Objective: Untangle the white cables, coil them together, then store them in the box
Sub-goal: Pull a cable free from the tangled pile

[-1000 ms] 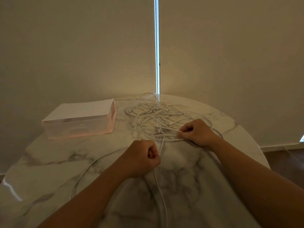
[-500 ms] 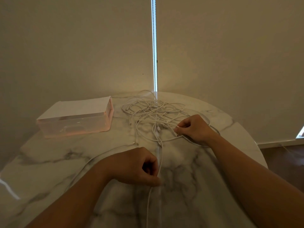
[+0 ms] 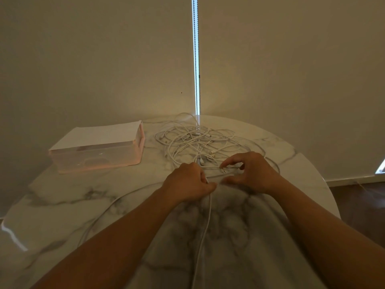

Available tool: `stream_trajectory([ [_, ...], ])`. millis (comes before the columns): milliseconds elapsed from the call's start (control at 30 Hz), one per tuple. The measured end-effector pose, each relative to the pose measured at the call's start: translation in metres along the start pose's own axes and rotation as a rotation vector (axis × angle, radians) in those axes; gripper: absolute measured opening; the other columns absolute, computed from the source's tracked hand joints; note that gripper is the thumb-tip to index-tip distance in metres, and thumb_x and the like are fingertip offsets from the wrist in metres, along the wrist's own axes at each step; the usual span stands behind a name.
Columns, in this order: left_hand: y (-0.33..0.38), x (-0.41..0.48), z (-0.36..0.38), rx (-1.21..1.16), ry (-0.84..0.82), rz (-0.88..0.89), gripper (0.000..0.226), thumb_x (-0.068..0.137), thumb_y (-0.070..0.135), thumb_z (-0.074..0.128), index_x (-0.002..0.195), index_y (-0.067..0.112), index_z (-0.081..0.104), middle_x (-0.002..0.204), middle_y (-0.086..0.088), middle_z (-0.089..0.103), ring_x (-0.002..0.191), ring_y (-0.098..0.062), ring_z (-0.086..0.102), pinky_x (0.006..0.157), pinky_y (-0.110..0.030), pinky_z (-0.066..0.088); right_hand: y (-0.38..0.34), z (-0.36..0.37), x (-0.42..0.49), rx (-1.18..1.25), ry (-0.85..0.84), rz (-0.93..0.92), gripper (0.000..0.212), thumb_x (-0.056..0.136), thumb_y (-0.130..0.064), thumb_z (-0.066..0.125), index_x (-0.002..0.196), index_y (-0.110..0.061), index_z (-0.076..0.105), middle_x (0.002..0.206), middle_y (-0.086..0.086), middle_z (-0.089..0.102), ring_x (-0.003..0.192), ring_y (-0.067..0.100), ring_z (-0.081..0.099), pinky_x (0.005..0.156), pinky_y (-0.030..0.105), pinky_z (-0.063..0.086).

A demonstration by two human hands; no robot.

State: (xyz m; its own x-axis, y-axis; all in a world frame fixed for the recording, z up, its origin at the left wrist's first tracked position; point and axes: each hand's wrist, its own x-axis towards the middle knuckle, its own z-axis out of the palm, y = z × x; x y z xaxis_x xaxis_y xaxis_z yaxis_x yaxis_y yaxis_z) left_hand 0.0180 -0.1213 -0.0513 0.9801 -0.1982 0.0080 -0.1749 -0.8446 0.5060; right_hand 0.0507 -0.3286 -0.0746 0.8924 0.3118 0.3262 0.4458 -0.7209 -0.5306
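We are noting a round, grey-veined marble bench. A lidded pinkish box is sitting far left. Tangled white cables are lying just beside it, apart, with one strand trailing toward the near edge.

Single head-worn wide-angle view, facing forward and down, close over the marble surface, wall behind

No text, label, brand, number or sign can be read anywhere. The translucent pink plastic box with its white lid shows plain faces; any marks on the tangled white cables just beside it are too small to tell.
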Motion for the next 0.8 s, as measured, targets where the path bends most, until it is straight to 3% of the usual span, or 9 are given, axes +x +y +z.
stream_trajectory([
  [100,-0.004,0.001,0.003,-0.075,0.003,-0.004,0.018,0.076,0.034,0.072,0.072,0.017,0.07,0.069,0.009,0.067,0.068,-0.003,0.063,0.069,-0.027,0.055,-0.004,-0.001,-0.005,0.14,0.014,0.001,0.049,0.064,-0.032,0.09,0.11,-0.026,0.073,0.105,-0.013,0.072,0.098,0.0,0.064,0.074,0.01,0.048],
  [233,-0.012,-0.006,0.001,-0.172,0.059,0.022,0.013,0.079,0.022,0.071,0.068,0.015,0.071,0.059,0.017,0.06,0.056,0.01,0.055,0.052,-0.005,0.037,-0.005,-0.001,-0.009,0.286,0.02,0.047,0.052,0.063,-0.026,0.091,0.111,-0.022,0.072,0.103,-0.013,0.073,0.099,-0.005,0.064,0.077,0.017,0.054],
  [367,-0.021,-0.01,-0.003,-0.22,0.094,0.03,0.013,0.081,0.025,0.072,0.069,0.021,0.069,0.063,0.008,0.066,0.055,0.002,0.055,0.053,-0.01,0.038,-0.004,0.005,-0.008,0.226,0.016,0.048,0.05,0.062,-0.028,0.091,0.109,-0.023,0.074,0.103,-0.014,0.072,0.096,-0.01,0.062,0.074,0.008,0.048],
  [567,-0.026,-0.016,-0.009,-0.252,0.037,0.063,0.014,0.082,0.022,0.071,0.068,0.023,0.068,0.06,0.006,0.067,0.056,-0.003,0.06,0.06,-0.022,0.047,-0.002,0.014,-0.004,0.103,0.062,-0.027,0.036,0.064,-0.025,0.091,0.097,-0.022,0.078,0.094,-0.007,0.071,0.087,0.004,0.063,0.073,0.007,0.044],
  [700,-0.025,-0.024,-0.016,-0.314,-0.021,0.118,0.014,0.084,0.016,0.071,0.07,0.016,0.068,0.059,0.004,0.066,0.055,-0.004,0.059,0.059,-0.02,0.045,0.001,0.023,0.002,0.011,0.104,-0.098,0.015,0.069,-0.015,0.086,0.082,-0.02,0.08,0.083,-0.004,0.068,0.072,0.009,0.061,0.066,0.019,0.048],
  [800,-0.024,-0.03,-0.019,-0.359,-0.047,0.157,0.012,0.085,0.014,0.07,0.074,0.012,0.068,0.06,0.001,0.066,0.056,-0.006,0.059,0.06,-0.021,0.046,-0.003,0.023,0.008,-0.094,0.105,-0.09,0.006,0.078,-0.022,0.08,0.084,-0.022,0.08,0.084,-0.003,0.065,0.077,0.014,0.059,0.07,0.033,0.05],
])
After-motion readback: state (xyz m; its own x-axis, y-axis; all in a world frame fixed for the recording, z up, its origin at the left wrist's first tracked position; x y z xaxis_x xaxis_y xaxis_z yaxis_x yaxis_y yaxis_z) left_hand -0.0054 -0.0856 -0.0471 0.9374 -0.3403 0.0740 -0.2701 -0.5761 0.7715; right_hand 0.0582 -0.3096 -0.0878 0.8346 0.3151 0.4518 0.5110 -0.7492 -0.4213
